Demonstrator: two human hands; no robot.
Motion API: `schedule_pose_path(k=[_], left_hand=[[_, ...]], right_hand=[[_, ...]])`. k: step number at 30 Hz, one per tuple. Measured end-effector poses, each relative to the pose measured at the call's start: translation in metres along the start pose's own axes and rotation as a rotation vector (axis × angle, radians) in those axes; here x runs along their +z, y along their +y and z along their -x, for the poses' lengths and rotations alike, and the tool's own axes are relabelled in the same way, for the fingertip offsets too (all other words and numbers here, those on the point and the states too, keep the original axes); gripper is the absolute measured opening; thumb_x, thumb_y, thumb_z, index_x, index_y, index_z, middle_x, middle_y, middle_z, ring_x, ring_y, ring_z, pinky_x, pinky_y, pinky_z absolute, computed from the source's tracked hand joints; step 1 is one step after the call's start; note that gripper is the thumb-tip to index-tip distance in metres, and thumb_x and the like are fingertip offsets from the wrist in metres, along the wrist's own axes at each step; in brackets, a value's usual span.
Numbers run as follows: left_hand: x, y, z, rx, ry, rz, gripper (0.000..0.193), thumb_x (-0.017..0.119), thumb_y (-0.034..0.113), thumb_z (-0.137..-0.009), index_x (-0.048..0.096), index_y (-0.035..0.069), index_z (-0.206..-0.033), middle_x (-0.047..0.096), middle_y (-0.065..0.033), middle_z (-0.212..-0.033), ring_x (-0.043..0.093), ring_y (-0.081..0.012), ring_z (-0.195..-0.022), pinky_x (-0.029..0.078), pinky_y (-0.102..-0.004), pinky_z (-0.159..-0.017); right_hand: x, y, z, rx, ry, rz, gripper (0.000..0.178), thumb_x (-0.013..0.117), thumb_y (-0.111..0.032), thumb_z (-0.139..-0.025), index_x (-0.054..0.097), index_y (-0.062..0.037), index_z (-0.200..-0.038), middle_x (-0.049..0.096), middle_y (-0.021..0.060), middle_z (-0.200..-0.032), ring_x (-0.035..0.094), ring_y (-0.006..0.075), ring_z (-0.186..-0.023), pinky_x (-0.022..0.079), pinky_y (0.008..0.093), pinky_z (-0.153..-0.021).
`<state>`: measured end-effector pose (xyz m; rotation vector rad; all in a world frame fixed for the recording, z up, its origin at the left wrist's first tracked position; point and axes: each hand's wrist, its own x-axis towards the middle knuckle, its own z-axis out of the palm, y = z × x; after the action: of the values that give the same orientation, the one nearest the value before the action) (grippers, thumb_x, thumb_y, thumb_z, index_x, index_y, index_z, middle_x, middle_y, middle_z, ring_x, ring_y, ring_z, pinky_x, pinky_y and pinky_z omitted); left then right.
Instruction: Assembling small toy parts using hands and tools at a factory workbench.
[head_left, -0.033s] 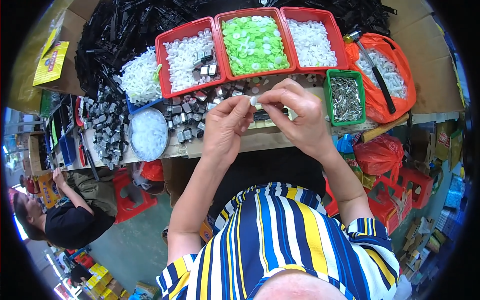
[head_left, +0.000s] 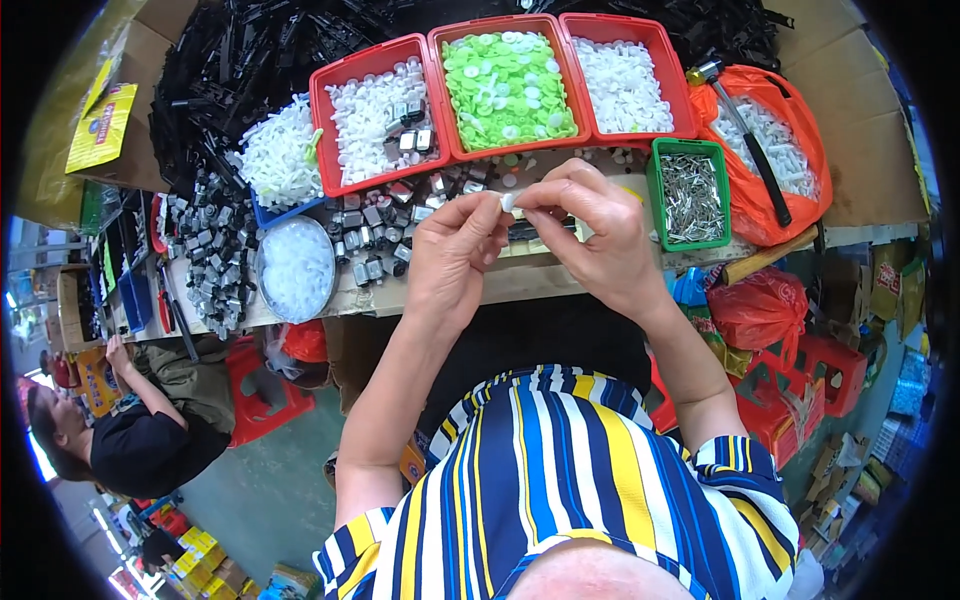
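Observation:
Above the near edge of the workbench, my left hand and my right hand meet with their fingers pinched. Between their fingertips is a small white plastic piece with a rounded end, and both hands hold it. The fingers partly cover it, so its full shape is hidden. Beneath and behind my hands lies a dark, narrow part, mostly out of sight. Small metal-and-black motor-like blocks lie scattered by my left hand. A green tray of thin silvery metal pins stands to the right of my right hand.
Three red bins hold white and green plastic pieces. A hammer rests on an orange bag of white parts. Left stands a round tub of translucent pieces. Black parts pile behind. Another person sits at left.

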<state>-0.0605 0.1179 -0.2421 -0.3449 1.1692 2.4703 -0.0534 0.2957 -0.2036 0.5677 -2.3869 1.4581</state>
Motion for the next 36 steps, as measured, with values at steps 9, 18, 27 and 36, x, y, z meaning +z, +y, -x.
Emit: schedule_pose_path(k=[9,18,27,36], left_hand=[[0.005,-0.006,0.002,0.062,-0.030,-0.114,0.019,0.076,0.015,-0.091,0.074,0.002,-0.103,0.073,-0.0052,-0.086,0.059,-0.0069,-0.070,0.039,-0.0198,-0.059],[0.000,-0.003,0.008,0.160,-0.091,-0.287,0.014,0.077,0.011,-0.089,0.076,0.000,-0.099,0.071,-0.0023,-0.085,0.059,-0.0061,-0.074,0.044,-0.0197,-0.064],[-0.006,-0.004,0.014,0.214,-0.157,-0.646,0.011,0.077,0.009,-0.089,0.076,-0.001,-0.092,0.068,0.0008,-0.082,0.058,-0.0043,-0.073,0.045,-0.0205,-0.065],[-0.006,-0.003,0.015,0.036,-0.219,-0.635,0.013,0.076,0.013,-0.091,0.076,0.001,-0.094,0.070,-0.0011,-0.080,0.059,-0.0043,-0.070,0.045,-0.0194,-0.062]], right_hand=[[-0.009,0.002,0.007,0.009,-0.004,0.027,0.013,0.069,0.003,-0.083,0.068,0.0010,-0.095,0.064,0.0137,-0.087,0.066,0.0296,-0.082,0.052,0.0370,-0.071],[-0.008,0.001,0.010,0.053,-0.020,-0.016,0.011,0.070,0.004,-0.082,0.068,0.0023,-0.092,0.065,0.0126,-0.086,0.066,0.0263,-0.078,0.052,0.0346,-0.068],[-0.025,0.008,0.009,0.039,-0.291,0.064,0.009,0.070,0.003,-0.081,0.066,0.0021,-0.089,0.064,0.0128,-0.084,0.065,0.0277,-0.078,0.051,0.0366,-0.069],[-0.029,0.011,0.011,0.172,-0.355,-0.111,0.011,0.074,-0.003,-0.083,0.066,0.0014,-0.090,0.066,0.0110,-0.083,0.066,0.0247,-0.078,0.052,0.0345,-0.070]])
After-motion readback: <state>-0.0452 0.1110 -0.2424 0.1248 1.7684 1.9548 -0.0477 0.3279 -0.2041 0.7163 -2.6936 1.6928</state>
